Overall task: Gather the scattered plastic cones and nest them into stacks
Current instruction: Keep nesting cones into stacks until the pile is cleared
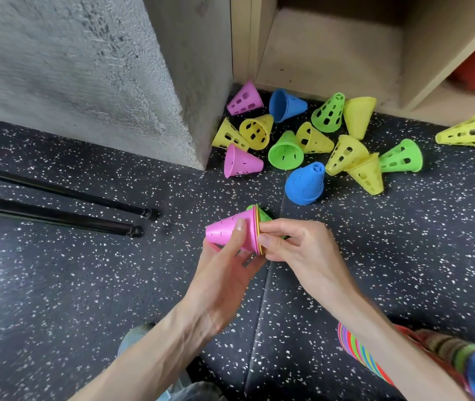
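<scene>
Both hands meet over the dark speckled floor (pixel 56 285), just in front of the corner of the grey concrete pillar (pixel 85 68). The left hand (pixel 224 273) holds a small nested stack (pixel 237 231) lying on its side, with a pink cone outermost and its narrow end pointing left; the thumb lies across the pink wall and the other fingers curl beneath it. The right hand (pixel 297 244) pinches the wide end of that same stack, its fingers (pixel 268 241) pressed against the rims, where thin yellow and red edges show and a green cone (pixel 263 214) sticks out behind.

Beyond the hands, to the right of the pillar's corner, loose cones lie scattered on the floor. Closest to the pillar are two pink cones (pixel 242 162) (pixel 245 99) and two yellow ones (pixel 256 130) touching each other. Farther right lie a blue cone (pixel 285 105) on its side, a green cone (pixel 285 151) with its open end toward the camera, and an upright green cone (pixel 328 112). A blue cone (pixel 305 183) stands upright nearest the hands. More yellow cones (pixel 346 153) and another green one (pixel 401 157) cluster to its right, and a lone yellow cone (pixel 466 131) lies well apart from them, by the wooden shelf unit (pixel 331 53).

Left of the pillar's corner, two black poles (pixel 56 206) lie on the floor. A long multicoloured stack of cones (pixel 360 351) lies under the right forearm, at the lower right.
</scene>
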